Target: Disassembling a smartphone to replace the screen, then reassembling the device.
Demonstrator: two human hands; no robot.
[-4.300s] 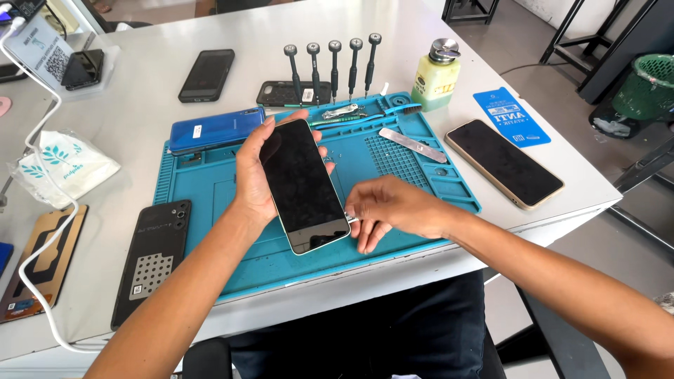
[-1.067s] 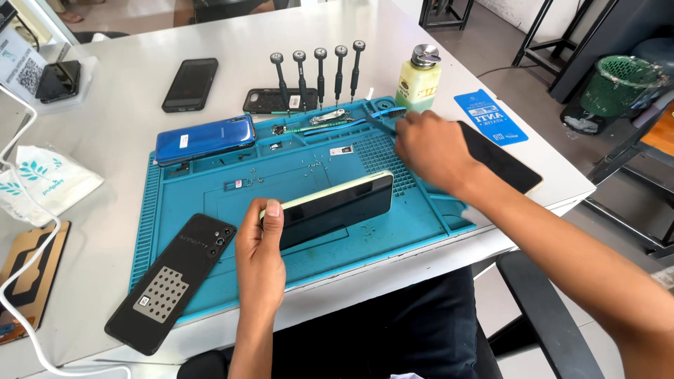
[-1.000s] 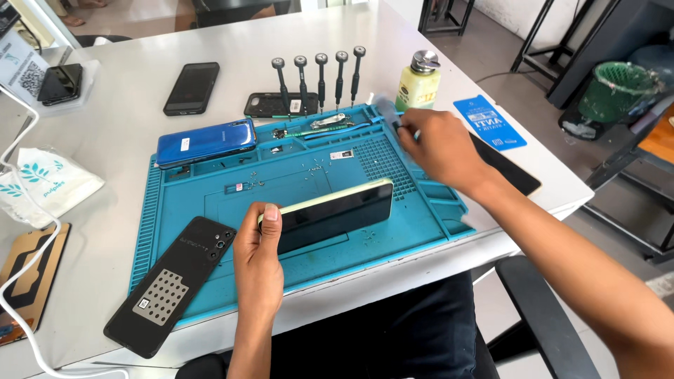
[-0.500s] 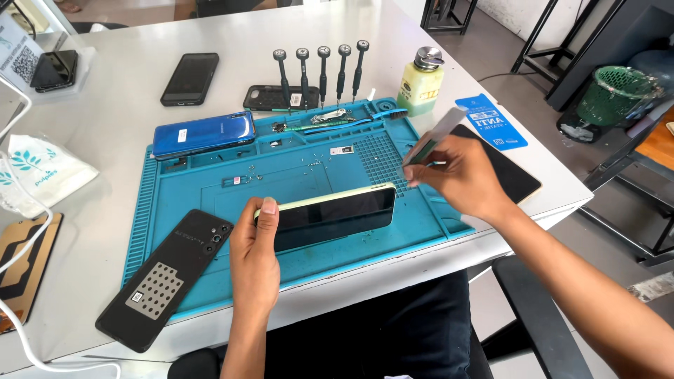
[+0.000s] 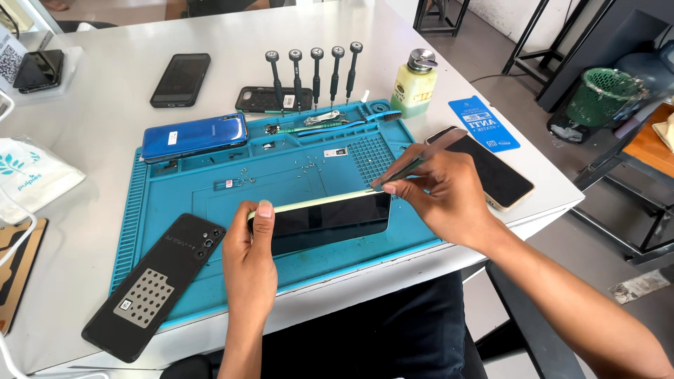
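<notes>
Nearest, a black back cover [image 5: 151, 288] lies at the mat's near left corner, part over the table edge. Just right of it the left hand [image 5: 254, 265] grips the left end of a phone [image 5: 324, 219], held on its long edge over the blue mat [image 5: 210, 193], dark screen facing the person. The right hand [image 5: 444, 200] pinches a thin metal pry tool [image 5: 420, 158], its tip at the phone's upper right corner. Right of that hand another phone [image 5: 500, 175] lies flat on the white table [image 5: 98, 98]. Farther on, small screws [image 5: 246, 175] dot the mat, and a blue phone [image 5: 194, 137] rests at its far left. Beyond stand five screwdrivers [image 5: 312, 70] and a yellowish bottle [image 5: 414, 84]. A green bin [image 5: 604, 95] sits on the floor, far right.
</notes>
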